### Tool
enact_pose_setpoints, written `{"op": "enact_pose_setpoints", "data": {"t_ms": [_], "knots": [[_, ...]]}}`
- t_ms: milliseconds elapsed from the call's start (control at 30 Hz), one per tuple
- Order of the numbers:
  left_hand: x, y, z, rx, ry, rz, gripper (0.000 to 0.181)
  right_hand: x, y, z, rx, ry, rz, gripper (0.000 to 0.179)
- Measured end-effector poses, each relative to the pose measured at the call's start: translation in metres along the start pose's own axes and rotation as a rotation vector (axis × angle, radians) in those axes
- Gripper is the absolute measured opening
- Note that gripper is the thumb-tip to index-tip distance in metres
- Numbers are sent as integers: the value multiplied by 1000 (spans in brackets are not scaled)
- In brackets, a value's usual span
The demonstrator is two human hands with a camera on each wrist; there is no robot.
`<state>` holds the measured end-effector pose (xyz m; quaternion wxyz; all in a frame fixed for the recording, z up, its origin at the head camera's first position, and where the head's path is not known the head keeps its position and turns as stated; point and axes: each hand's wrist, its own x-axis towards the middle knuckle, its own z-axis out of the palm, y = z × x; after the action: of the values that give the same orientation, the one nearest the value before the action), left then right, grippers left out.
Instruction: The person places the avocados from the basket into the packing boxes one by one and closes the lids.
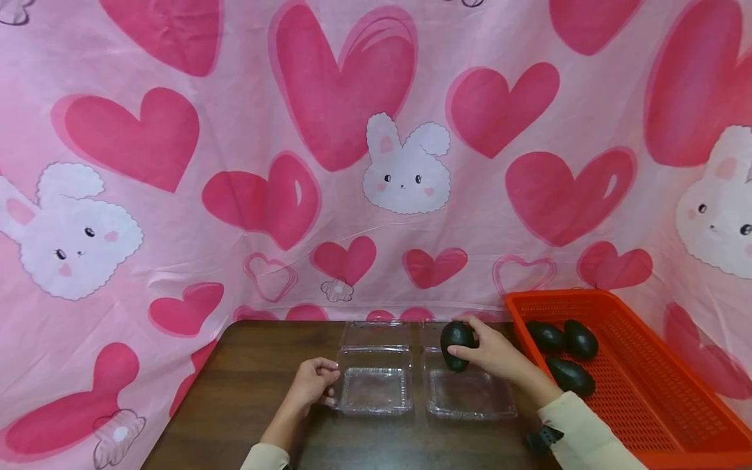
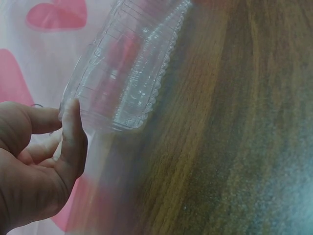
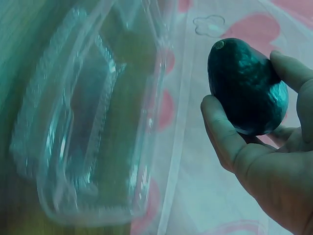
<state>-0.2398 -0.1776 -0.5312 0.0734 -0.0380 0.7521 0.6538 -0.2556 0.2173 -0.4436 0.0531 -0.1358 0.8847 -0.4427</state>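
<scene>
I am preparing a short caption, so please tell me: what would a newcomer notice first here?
Probably the pink backdrop with hearts and rabbit faces, filling most of the head view. In front of it, the right hand grips a dark avocado by the right-hand clear container. At the right, an orange basket holding three more avocados stands out.

The avocado you hold is dark green, near black; your right wrist view casts it in teal. The other avocados in your basket are the same dark green. Your basket is orange-red with a perforated pattern. Your two containers are colourless and transparent. Your table is brown with wood grain. Your sleeves are cream. The backdrop facing you is pink, patterned with deeper pink hearts and white rabbit heads.
</scene>
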Motion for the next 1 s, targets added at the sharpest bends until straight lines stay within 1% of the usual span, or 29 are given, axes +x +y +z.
{"op": "enact_pose_setpoints", "data": {"t_ms": [233, 400, 500, 633, 767, 867, 1000], "knots": [[-2, -1, -1, 4, 6, -10, 25, 7, 0, 24, 46, 2, -23, 68], [-2, 1, 0, 6, 4, -7, 24, 11, -3, 36, 72, 6, -24, 66], [-2, 2, 1, 10, 3, -6, 24, 12, -5, 41, 89, -10, -21, 66], [-2, 1, 2, 9, 4, -8, 24, 15, -10, 48, 116, -52, -45, 64], [-1, 0, 2, 1, -3, -9, 24, 19, -14, 55, 110, -77, -53, 64], [0, 0, 2, 4, -2, -10, 24, 22, -17, 60, 84, -87, -57, 64], [1, -1, 1, 7, 1, -10, 25, 25, -20, 67, 87, -117, -73, 63]]}}
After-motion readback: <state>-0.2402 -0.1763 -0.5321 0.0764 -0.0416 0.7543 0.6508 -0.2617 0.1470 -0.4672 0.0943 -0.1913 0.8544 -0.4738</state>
